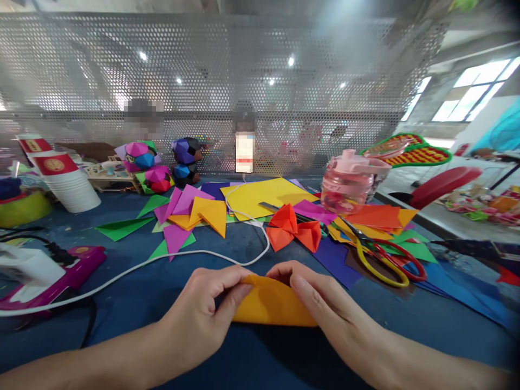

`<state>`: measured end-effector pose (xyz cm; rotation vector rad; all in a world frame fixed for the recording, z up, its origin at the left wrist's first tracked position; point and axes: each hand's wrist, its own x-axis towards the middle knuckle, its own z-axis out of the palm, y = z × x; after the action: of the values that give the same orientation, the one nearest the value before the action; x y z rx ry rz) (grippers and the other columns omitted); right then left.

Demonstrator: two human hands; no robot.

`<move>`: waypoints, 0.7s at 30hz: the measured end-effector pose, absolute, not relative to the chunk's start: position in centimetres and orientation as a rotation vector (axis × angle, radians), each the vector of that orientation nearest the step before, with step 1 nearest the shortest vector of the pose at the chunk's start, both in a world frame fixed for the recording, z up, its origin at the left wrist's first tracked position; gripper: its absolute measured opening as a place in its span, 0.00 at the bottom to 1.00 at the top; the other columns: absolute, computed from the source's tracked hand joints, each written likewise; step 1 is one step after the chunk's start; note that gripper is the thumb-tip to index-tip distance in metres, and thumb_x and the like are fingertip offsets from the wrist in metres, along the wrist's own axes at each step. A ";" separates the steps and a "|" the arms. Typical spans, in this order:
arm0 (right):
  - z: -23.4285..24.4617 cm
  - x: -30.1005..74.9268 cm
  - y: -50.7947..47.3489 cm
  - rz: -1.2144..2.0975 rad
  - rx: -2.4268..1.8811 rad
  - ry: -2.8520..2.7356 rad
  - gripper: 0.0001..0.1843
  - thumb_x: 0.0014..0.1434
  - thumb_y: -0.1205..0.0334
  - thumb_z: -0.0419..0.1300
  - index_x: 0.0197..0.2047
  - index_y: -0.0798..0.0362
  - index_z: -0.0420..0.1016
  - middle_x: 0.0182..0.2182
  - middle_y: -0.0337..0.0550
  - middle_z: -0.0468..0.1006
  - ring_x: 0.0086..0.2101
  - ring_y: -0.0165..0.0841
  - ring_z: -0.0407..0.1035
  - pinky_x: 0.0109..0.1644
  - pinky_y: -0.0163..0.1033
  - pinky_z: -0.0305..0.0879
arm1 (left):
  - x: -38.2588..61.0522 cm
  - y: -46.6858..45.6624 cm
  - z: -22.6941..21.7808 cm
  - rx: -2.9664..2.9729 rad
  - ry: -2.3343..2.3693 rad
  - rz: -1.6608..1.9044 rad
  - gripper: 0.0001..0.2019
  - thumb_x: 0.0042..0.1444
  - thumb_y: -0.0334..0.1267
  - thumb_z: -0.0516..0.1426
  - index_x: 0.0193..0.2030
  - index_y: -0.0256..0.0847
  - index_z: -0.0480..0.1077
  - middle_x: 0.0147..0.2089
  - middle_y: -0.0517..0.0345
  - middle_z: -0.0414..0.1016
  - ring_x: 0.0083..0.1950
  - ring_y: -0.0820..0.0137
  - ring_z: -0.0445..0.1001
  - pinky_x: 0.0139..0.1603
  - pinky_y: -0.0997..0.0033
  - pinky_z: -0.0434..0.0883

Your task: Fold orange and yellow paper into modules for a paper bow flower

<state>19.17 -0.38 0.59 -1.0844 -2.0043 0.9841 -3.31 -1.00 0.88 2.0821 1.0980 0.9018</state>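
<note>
From where I stand, a folded orange paper (276, 303) sits low in front of the person, over the near part of the dark blue table (138, 295), right between the two hands. Its long axis runs crosswise, from the left hand to the right, square to the person's line of sight. The straight long edge faces the person and lies almost level; the opposite edge bows up toward the far side, highest near the left fingers and sloping down to the right. Its broad face is turned up and toward the person. I can't tell whether the lower edge touches the tabletop.

The left hand (213, 306) is closed in a pinch on the paper's left end, thumb on the near face, fingers tucked behind. The right hand (320, 298) holds the other end, its thumb pressed to the upper right and its fingers curled over the back, partly hidden from me.

Just beyond the hands a white cable (199, 252) snakes across the table. Past it lie red-orange folded pieces (284, 223), with a yellow sheet (264, 197) farther back. To the right, scissors (377, 259) point their blades away from the person and leftward, near a pink bottle (345, 184).
</note>
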 end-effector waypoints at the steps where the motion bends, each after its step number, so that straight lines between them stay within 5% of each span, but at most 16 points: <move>1: 0.6 19.2 -0.3 0.984 -1.098 -2.007 0.22 0.72 0.46 0.44 0.52 0.47 0.73 0.39 0.40 0.78 0.39 0.34 0.71 0.39 0.35 0.67 | -3.4 -0.9 0.8 2.130 1.085 0.966 0.11 0.67 0.35 0.50 0.42 0.43 0.75 0.34 0.62 0.77 0.33 0.74 0.74 0.35 0.80 0.66; 9: 1.4 19.0 0.7 1.243 -1.137 -2.004 0.17 0.67 0.59 0.50 0.46 0.50 0.81 0.39 0.39 0.82 0.39 0.35 0.74 0.41 0.35 0.69 | -4.4 -0.6 -0.7 2.494 0.929 1.080 0.19 0.63 0.22 0.48 0.53 0.46 0.68 0.46 0.62 0.81 0.45 0.75 0.80 0.47 0.82 0.71; 14: 1.6 19.0 1.1 1.065 -1.078 -2.158 0.14 0.59 0.68 0.56 0.44 0.51 0.82 0.38 0.41 0.82 0.39 0.35 0.75 0.43 0.37 0.69 | -4.5 -0.7 -0.6 2.570 0.855 1.080 0.20 0.63 0.20 0.47 0.55 0.46 0.65 0.50 0.61 0.79 0.50 0.76 0.79 0.52 0.82 0.71; 18: 1.1 19.3 1.6 0.894 -0.983 -2.291 0.07 0.55 0.71 0.60 0.32 0.53 0.79 0.38 0.42 0.81 0.38 0.33 0.73 0.42 0.36 0.68 | -4.5 -0.6 -0.6 2.576 0.845 1.047 0.20 0.64 0.21 0.47 0.56 0.47 0.64 0.51 0.60 0.79 0.50 0.75 0.79 0.51 0.83 0.70; 21: 0.8 19.3 1.8 0.879 -1.093 -2.258 0.08 0.59 0.66 0.59 0.27 0.54 0.73 0.28 0.39 0.75 0.30 0.29 0.67 0.33 0.33 0.63 | -4.5 -0.8 -0.3 2.517 0.850 1.020 0.16 0.65 0.22 0.47 0.52 0.47 0.65 0.57 0.57 0.75 0.56 0.72 0.75 0.56 0.77 0.69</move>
<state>19.30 1.84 0.78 -1.0925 -2.2581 0.8795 -4.47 -0.82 -0.29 2.5169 0.8497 1.0201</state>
